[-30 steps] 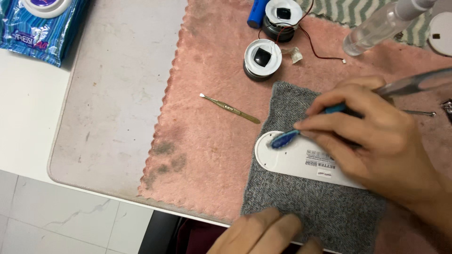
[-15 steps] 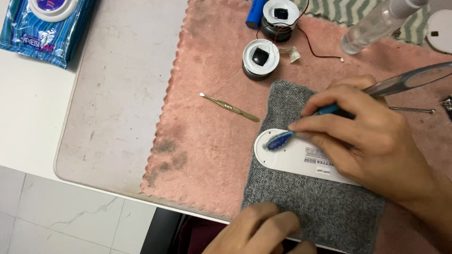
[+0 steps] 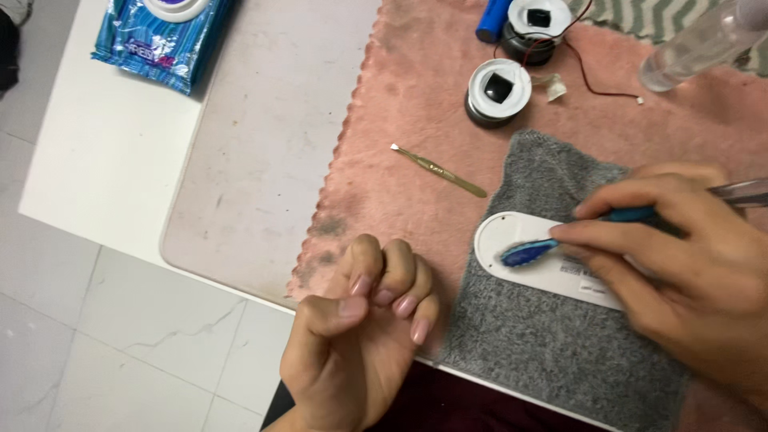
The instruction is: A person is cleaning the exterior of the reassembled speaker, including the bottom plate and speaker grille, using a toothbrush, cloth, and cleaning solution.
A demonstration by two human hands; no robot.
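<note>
Far left: pale tiled floor (image 3: 104, 336) below the white tabletop (image 3: 104, 160). Blue wipes packet (image 3: 160, 36) at the table's far edge, well apart from both hands. Worn grey mat (image 3: 264, 160) next, stained, partly under a pink scalloped cloth (image 3: 416, 104) with dark smudges near its front corner.

Left hand (image 3: 360, 344) raised over the table's front edge, just left of the grey towel (image 3: 552, 344) — fingers curled loosely into the palm, holding nothing, nails showing.

Slim gold metal tool (image 3: 440, 170) flat on the pink cloth, beyond the left hand, untouched. Two round black-and-white parts (image 3: 498, 92) further back, thin red wire trailing right.

White oval device (image 3: 544, 260) on the grey towel, between the hands, nearer the right. Right hand (image 3: 680, 264) gripping a blue-bristled toothbrush (image 3: 530, 252) — bristles resting on the device's left end, fingertips close along the handle.

Clear plastic bottle (image 3: 696, 44) lying at top right, beyond the right hand.
</note>
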